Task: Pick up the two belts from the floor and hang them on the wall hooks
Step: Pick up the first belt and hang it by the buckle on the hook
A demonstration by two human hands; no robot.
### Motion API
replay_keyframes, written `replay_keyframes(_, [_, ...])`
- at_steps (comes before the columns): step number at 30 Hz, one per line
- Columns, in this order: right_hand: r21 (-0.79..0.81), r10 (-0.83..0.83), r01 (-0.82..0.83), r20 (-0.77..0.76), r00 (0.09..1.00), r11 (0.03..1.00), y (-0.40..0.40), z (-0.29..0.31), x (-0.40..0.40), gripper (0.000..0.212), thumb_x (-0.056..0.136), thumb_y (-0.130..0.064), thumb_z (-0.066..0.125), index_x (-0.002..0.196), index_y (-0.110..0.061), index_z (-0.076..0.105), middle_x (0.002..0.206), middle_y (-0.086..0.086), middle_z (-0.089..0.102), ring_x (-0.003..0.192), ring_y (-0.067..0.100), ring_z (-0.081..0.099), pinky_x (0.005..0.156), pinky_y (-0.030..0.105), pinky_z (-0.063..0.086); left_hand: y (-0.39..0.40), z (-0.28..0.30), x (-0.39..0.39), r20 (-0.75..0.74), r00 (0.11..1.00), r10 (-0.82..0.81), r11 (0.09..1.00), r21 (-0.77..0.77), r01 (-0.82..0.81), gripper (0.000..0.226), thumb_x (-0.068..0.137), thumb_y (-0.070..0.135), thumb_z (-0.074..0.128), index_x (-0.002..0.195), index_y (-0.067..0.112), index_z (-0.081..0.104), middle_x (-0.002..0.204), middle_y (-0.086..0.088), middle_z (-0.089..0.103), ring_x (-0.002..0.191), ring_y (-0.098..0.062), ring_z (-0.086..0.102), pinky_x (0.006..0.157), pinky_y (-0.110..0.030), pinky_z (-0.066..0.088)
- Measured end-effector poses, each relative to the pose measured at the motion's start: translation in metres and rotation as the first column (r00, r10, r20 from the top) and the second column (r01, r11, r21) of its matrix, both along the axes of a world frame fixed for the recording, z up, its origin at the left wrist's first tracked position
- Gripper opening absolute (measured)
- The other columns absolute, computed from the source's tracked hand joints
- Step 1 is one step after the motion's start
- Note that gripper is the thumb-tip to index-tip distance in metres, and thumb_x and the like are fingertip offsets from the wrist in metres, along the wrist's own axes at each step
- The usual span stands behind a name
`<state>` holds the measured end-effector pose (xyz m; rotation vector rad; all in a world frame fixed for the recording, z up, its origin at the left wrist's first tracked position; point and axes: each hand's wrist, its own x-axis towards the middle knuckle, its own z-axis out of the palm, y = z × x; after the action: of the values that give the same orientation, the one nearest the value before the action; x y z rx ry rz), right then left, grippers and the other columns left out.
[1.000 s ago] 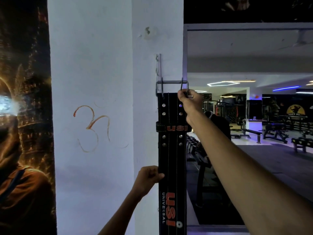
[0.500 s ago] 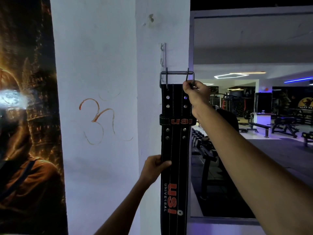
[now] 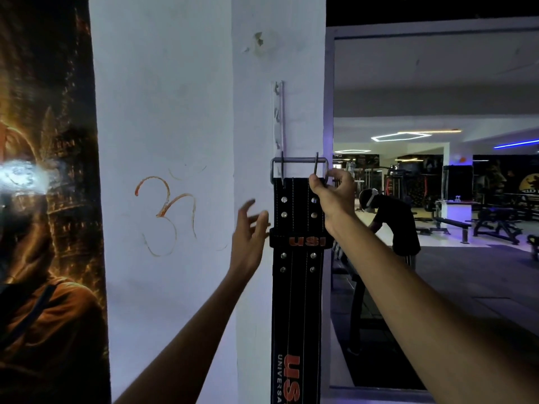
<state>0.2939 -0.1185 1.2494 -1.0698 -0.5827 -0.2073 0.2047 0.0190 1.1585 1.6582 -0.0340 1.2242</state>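
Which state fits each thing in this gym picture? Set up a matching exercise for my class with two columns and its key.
Column one:
1. black leather belt with orange lettering
2. left hand
3. right hand
4. orange symbol drawn on the white wall

Column two:
A. open, fingers spread, beside the belt
B. pinching the metal buckle
C. left of the belt
D. hanging straight down

Pairs: 1-D, 2-A, 3-B, 4-C

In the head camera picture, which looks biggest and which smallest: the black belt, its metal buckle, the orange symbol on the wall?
1. Black belt, by far the largest.
2. Orange symbol.
3. Metal buckle.
All sit about equally far from the camera, so the order is fair.
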Motion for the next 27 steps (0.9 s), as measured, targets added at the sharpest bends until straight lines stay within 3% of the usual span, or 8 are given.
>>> replay_keyframes(2, [0.025, 0.011, -0.011, 0.024, 1.0, 1.0, 0.002, -0.004, 0.002, 0.039, 0.088, -0.011, 0.072, 0.114, -0.011, 0.044, 0.077, -0.006, 0.053, 0.064, 0.003, 0.05, 0.036, 0.002, 0.035, -0.007, 0.03, 0.002, 0.055, 0.998, 0.034, 0.997, 0.068, -0.038, 0.049, 0.1, 0.031, 0.062, 0.144, 0.032, 0.041, 0.116, 0.0, 0.068, 0.094, -0.01, 0.074, 0.079, -0.029, 0.063])
replay_keyframes(6, [0.024, -0.008, 0.006, 0.094, 0.996, 1.0, 0.003, -0.003, 0.008, 0.032, 0.085, -0.012, 0.075, 0.101, -0.013, 0.047, 0.073, -0.002, 0.058, 0.056, 0.002, 0.052, 0.035, 0.004, 0.037, -0.015, 0.064, 0.012, 0.11, 0.988, 0.11, 0.987, 0.103, -0.122, 0.054, 0.095, 0.017, 0.068, 0.144, 0.031, 0.051, 0.11, -0.006, 0.074, 0.082, -0.013, 0.076, 0.072, -0.026, 0.064])
replay_keyframes(11, [-0.015, 0.006, -0.003, 0.201, 0.98, 1.0, 0.019, 0.006, 0.028, 0.034, 0.084, -0.021, 0.077, 0.115, -0.017, 0.065, 0.103, 0.008, 0.071, 0.079, 0.01, 0.068, 0.04, 0.014, 0.048, -0.001, 0.074, 0.029, 0.119, 0.977, 0.175, 0.978, 0.095, -0.187, 0.045, 0.097, 0.022, 0.067, 0.141, 0.025, 0.059, 0.12, 0.001, 0.071, 0.091, -0.021, 0.076, 0.079, -0.025, 0.062])
replay_keyframes(14, [-0.043, 0.011, -0.001, 0.231, 0.973, 0.999, 0.04, 0.005, 0.046, 0.04, 0.083, -0.021, 0.078, 0.121, -0.017, 0.066, 0.106, 0.006, 0.072, 0.081, 0.004, 0.068, 0.051, 0.006, 0.048, 0.019, 0.082, 0.045, 0.136, 0.961, 0.243, 0.956, 0.132, -0.26, 0.035, 0.096, 0.025, 0.067, 0.131, 0.021, 0.068, 0.124, 0.002, 0.071, 0.096, -0.02, 0.075, 0.087, -0.031, 0.062])
replay_keyframes(17, [-0.027, -0.009, 0.016, 0.245, 0.969, 0.999, 0.061, 0.004, 0.062, 0.04, 0.083, -0.022, 0.078, 0.121, -0.018, 0.067, 0.104, 0.004, 0.073, 0.083, 0.004, 0.07, 0.058, 0.008, 0.049, 0.039, 0.084, 0.061, 0.146, 0.963, 0.228, 0.959, 0.134, -0.248, 0.029, 0.095, 0.024, 0.068, 0.123, 0.02, 0.072, 0.126, 0.006, 0.071, 0.095, -0.015, 0.075, 0.088, -0.035, 0.062])
replay_keyframes(20, [-0.025, -0.036, 0.045, 0.27, 0.962, 0.999, 0.084, 0.003, 0.079, 0.039, 0.084, -0.018, 0.077, 0.121, -0.017, 0.067, 0.101, 0.002, 0.073, 0.07, -0.004, 0.068, 0.053, 0.01, 0.051, 0.061, 0.086, 0.083, 0.174, 0.96, 0.22, 0.971, 0.052, -0.232, 0.017, 0.095, 0.023, 0.069, 0.109, 0.015, 0.074, 0.115, 0.006, 0.075, 0.075, 0.005, 0.071, 0.081, -0.033, 0.062])
replay_keyframes(24, [0.011, -0.107, 0.109, 0.296, 0.949, 0.994, 0.113, 0.005, 0.106, 0.042, 0.083, -0.017, 0.077, 0.123, -0.018, 0.066, 0.1, 0.004, 0.075, 0.093, 0.009, 0.071, 0.081, 0.026, 0.058, 0.088, 0.095, 0.114, 0.156, 0.971, 0.182, 0.982, 0.018, -0.187, 0.012, 0.093, 0.018, 0.069, 0.1, 0.009, 0.071, 0.114, 0.002, 0.076, 0.073, 0.019, 0.064, 0.08, -0.028, 0.056])
replay_keyframes(27, [0.009, -0.128, 0.131, 0.285, 0.95, 0.991, 0.126, 0.005, 0.124, 0.051, 0.081, -0.021, 0.079, 0.129, -0.023, 0.06, 0.101, 0.003, 0.075, 0.097, 0.01, 0.07, 0.089, 0.029, 0.056, 0.1, 0.096, 0.132, 0.179, 0.977, 0.119, 0.993, -0.024, -0.117, 0.025, 0.091, 0.014, 0.07, 0.114, 0.014, 0.061, 0.103, 0.001, 0.074, 0.068, 0.01, 0.068, 0.069, -0.02, 0.055])
